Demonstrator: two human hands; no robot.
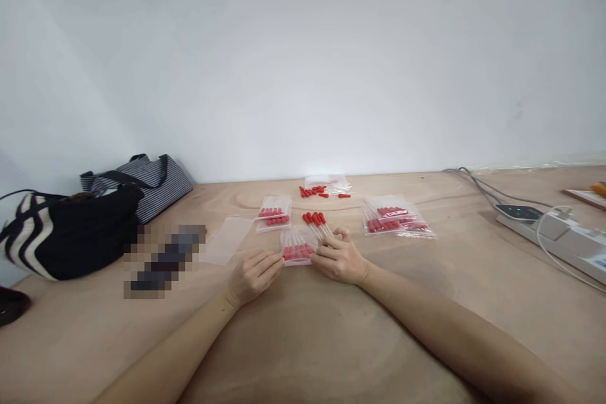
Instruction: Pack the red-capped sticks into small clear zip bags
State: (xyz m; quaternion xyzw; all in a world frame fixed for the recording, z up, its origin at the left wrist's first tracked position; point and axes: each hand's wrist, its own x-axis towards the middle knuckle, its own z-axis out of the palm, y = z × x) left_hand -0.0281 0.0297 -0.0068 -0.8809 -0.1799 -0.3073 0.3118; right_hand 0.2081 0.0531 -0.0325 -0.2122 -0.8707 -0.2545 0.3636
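My left hand [258,274] is closed, its fingertips pinching the left edge of a clear zip bag [297,261]. Several droppers with red rubber bulbs lie inside that bag, bulbs toward me. Closed around the thin clear stems of several more droppers [315,219] is my right hand [341,257], with their red bulbs pointing up and away. Its fingertips are also at the bag's right edge; whether they grip it I cannot tell. Just beyond, two overlapping bags of droppers [274,213] lie to the left, and a pile of filled bags [395,218] lies to the right.
Loose red-bulbed droppers [312,191] lie by a clear bag [326,181] near the wall. A flat empty bag [227,240] is left of centre, beside a blurred-out dark object [165,259]. Cloth bags [95,233] stand far left; a power strip [563,240] with cables lies right.
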